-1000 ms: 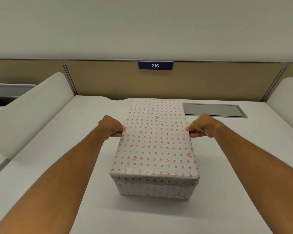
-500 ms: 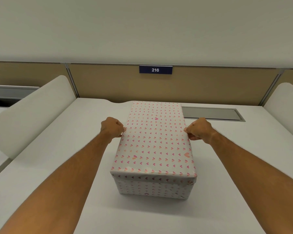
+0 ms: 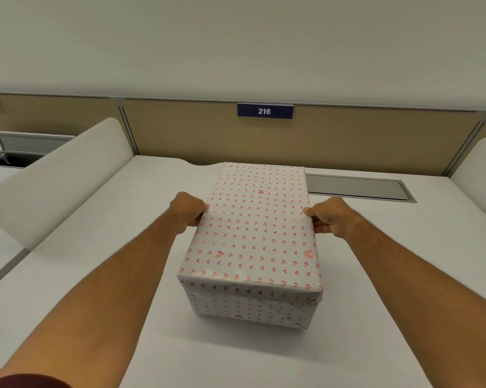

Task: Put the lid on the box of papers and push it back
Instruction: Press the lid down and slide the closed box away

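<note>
Currently you hold one rectangular, heart-papered box [image 3: 253, 306], lid [image 3: 257, 225] on: left hand [image 3: 187, 210] at nine o'clock, right hand [image 3: 330, 217] at three, both curled tight onto its edges.

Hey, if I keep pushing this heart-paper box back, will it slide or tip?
Likely slide: the box sits low, long and flat on the smooth desk. Both hands grip its sides evenly, so it should track straight. The paper may crease.

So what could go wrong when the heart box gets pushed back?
The left hand and right hand pinch only the lid, so it might shift or lift off the box. If pushed further, the box could bump the tan panel right behind it or slide over the grey hatch.
</note>
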`<state>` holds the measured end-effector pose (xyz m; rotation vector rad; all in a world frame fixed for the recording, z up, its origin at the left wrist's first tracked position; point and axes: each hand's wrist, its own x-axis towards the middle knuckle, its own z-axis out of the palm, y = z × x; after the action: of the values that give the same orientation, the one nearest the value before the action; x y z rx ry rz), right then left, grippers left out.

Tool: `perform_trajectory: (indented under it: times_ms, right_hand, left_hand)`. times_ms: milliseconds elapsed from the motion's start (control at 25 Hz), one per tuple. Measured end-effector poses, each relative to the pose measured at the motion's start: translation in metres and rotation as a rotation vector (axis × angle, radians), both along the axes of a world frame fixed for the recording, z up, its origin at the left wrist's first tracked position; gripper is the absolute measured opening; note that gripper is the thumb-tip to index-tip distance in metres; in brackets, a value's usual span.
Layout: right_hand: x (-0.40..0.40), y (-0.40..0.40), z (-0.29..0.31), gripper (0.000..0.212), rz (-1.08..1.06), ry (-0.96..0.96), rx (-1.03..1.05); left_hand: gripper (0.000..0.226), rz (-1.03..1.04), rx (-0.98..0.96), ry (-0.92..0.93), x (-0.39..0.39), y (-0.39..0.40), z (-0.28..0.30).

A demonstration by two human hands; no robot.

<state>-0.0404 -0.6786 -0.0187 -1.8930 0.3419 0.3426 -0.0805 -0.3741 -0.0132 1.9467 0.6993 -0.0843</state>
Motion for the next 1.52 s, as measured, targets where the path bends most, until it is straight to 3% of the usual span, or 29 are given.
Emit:
perform_trajectory:
  times_ms: [160, 440, 840, 1080, 1520]
  right_hand:
    - [0.01, 0.005, 0.012, 0.016, 0.045, -0.001, 0.035]
    - [0.027, 0.061, 0.037, 0.019, 0.146, -0.039, 0.108]
    - [0.08, 0.233, 0.037, 0.009, 0.136, -0.013, 0.051]
    - [0.108, 0.33, 0.023, 0.01, 0.089, -0.004, 0.043]
    - [0.157, 0.437, 0.006, 0.012, 0.033, -0.017, 0.157]
  left_hand:
    - [0.014, 0.033, -0.021, -0.028, -0.001, 0.01, 0.017]
    - [0.019, 0.129, -0.053, -0.092, -0.01, 0.068, 0.042]
    - [0.009, 0.169, -0.031, -0.055, 0.041, 0.234, 0.039]
    - [0.015, 0.153, -0.032, -0.042, 0.078, 0.328, 0.027]
    - [0.024, 0.215, -0.007, -0.016, 0.144, 0.424, 0.02]
